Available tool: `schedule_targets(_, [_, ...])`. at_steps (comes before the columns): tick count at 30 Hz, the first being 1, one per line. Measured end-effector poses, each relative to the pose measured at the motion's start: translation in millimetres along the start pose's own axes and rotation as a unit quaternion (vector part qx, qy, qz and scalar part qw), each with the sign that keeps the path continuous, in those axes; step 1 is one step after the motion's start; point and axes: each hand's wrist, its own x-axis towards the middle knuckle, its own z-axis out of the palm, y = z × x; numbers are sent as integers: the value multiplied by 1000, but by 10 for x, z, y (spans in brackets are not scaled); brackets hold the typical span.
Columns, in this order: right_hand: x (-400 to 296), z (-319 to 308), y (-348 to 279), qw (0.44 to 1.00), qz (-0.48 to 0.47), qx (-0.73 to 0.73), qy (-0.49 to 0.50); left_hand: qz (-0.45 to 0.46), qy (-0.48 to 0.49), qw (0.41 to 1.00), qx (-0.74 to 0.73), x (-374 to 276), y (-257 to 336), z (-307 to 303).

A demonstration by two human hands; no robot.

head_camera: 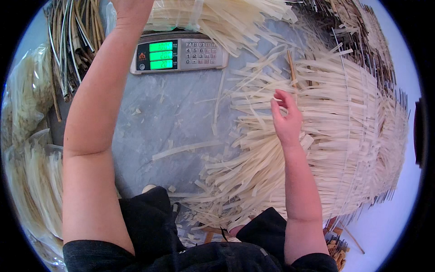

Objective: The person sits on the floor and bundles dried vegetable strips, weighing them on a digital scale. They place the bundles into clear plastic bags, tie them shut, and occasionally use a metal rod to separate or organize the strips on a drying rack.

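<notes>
My left arm reaches to the top edge, where only the wrist and part of my left hand (132, 12) show; its fingers are out of view. Beside it, a clear plastic bag of pale flat strips (180, 15) lies on a digital scale (180, 52) with a lit green display. My right hand (287, 114) hovers over or rests on a large heap of loose, pale dried strips (333, 112); contact is hard to judge. Its fingers are curled and apart, holding nothing visible. A thin brown stick (291, 68) lies just beyond its fingertips.
Long brown stalks (73, 44) lie at the upper left. Filled clear plastic bags (29, 91) line the left side. Dark thin sticks (370, 44) stand out behind the heap. Stray strips (187, 149) are scattered on the grey floor (163, 119). My knees are at the bottom.
</notes>
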Motion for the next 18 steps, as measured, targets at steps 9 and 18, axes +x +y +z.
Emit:
schedule_targets(9, [441, 719, -77, 959, 162, 227, -45, 6, -123, 988, 93, -66, 203, 885])
schedule_targets(18, [541, 750, -157, 851, 350, 385, -72, -145, -481, 831, 237, 30, 264, 1117])
